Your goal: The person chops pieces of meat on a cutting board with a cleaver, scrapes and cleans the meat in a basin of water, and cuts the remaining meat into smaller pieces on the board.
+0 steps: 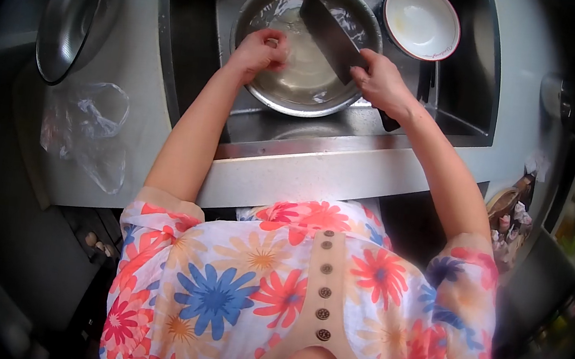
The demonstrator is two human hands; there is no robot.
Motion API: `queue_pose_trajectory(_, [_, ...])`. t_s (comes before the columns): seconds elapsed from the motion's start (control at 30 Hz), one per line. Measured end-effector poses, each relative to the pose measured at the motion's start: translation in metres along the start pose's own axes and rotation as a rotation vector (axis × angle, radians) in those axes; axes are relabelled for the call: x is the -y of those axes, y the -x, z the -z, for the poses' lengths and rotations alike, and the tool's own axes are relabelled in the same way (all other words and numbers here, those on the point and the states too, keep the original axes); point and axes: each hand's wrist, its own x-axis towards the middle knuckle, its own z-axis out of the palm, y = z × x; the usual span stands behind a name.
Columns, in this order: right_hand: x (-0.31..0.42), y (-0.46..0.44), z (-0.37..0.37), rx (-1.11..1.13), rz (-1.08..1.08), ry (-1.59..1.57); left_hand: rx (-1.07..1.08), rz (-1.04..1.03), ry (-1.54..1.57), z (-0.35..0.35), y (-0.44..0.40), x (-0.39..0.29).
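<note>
A metal basin [289, 110] of cloudy water stands in the sink. My right hand [383, 84] grips a cleaver [330, 35] by its handle, and the broad dark blade slants up and left over the basin. Over the basin's left side, my left hand [261, 53] is closed, its fingers curled in. Whatever those fingers may hold is too small or hidden to make out. Something pale shows in the water between the left hand and the blade, its shape unclear.
A white bowl [422, 21] with a pink rim sits in the sink [463, 123], right of the basin. On the left counter are a metal colander or bowl [70, 20], tilted on its side, and a crumpled clear plastic bag [92, 130]. The counter edge [302, 174] runs before me.
</note>
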Motion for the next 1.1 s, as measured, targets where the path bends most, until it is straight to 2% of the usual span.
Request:
queue_pose_trajectory(0.07, [0.0,-0.001,-0.006,0.014,0.014,0.079,-0.008,-0.022,-0.115,-0.004,0.0,0.002])
queue_pose_trajectory(0.1, [0.0,0.002,-0.007,-0.021,0.075,0.072,0.017,-0.051,-0.096,-0.007,0.002,0.002])
queue_pose_trajectory(0.2, [0.004,0.018,-0.002,-0.146,0.132,0.07,-0.05,-0.122,-0.32,-0.008,-0.001,0.002])
queue_pose_trajectory(0.27, [0.008,0.033,0.002,-0.248,0.188,-0.048,-0.066,-0.057,-0.337,-0.01,0.003,-0.005])
queue_pose_trajectory(0.43, [0.004,0.069,0.014,-0.319,0.242,-0.317,-0.122,-0.1,-0.529,-0.007,0.003,-0.005])
queue_pose_trajectory(0.5, [-0.002,0.092,0.026,-0.315,0.241,-0.37,-0.137,-0.159,-0.614,0.006,-0.009,0.008])
queue_pose_trajectory(0.67, [-0.058,0.173,0.048,-0.468,0.246,-0.551,-0.212,-0.291,-0.54,-0.011,-0.002,-0.012])
queue_pose_trajectory(0.73, [-0.088,0.221,0.062,-0.509,0.163,-0.583,-0.193,-0.383,-0.493,-0.055,0.011,-0.032])
queue_pose_trajectory(0.77, [-0.107,0.245,0.063,-0.666,0.202,-0.575,-0.18,-0.414,-0.578,-0.086,0.024,-0.045])
queue_pose_trajectory(0.8, [-0.12,0.277,0.071,-0.67,0.127,-0.637,-0.098,-0.492,-0.565,-0.125,0.032,-0.048])
queue_pose_trajectory(0.87, [-0.165,0.329,0.07,-0.768,0.118,-0.728,0.055,-0.641,-0.548,-0.203,0.05,-0.045])
queue_pose_trajectory(1.0, [-0.24,0.452,0.063,-0.915,-0.034,-0.946,0.42,-0.89,-0.683,-0.392,0.099,-0.004])
queue_pose_trajectory(1.03, [-0.257,0.48,0.061,-0.966,-0.104,-0.909,0.392,-1.029,-0.876,-0.438,0.114,0.005])
queue_pose_trajectory(1.07, [-0.275,0.504,0.055,-1.017,-0.197,-0.826,0.395,-1.017,-0.951,-0.48,0.133,0.014])
queue_pose_trajectory(1.1, [-0.287,0.524,0.052,-1.106,-0.193,-0.777,0.428,-1.09,-1.006,-0.515,0.135,0.029])
